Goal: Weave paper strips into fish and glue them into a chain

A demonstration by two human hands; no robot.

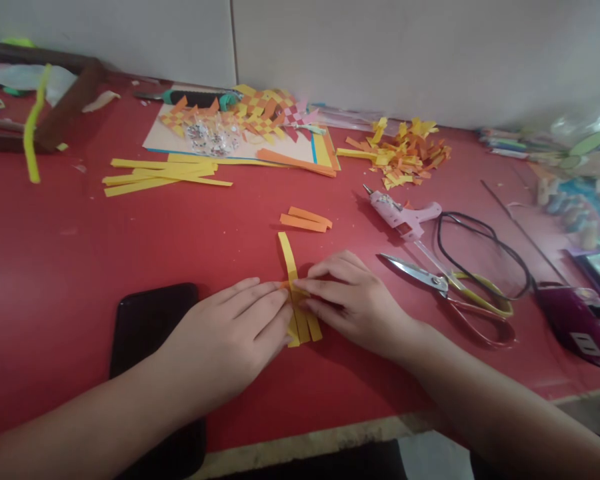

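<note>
Several yellow paper strips lie side by side on the red table in front of me, with one longer yellow strip reaching away from me. A bit of an orange paper strip shows crosswise between my hands. My left hand holds the strips down from the left, its fingers long and close together, thumb hidden. From the right, my right hand pinches the strips with bent fingers; its fingertips partly cover them. Two short orange strips lie just beyond.
A black phone lies under my left forearm. Scissors and a pink glue gun with a black cord are at right. Further back are loose yellow strips, woven paper pieces, a scrap pile and a wooden tray.
</note>
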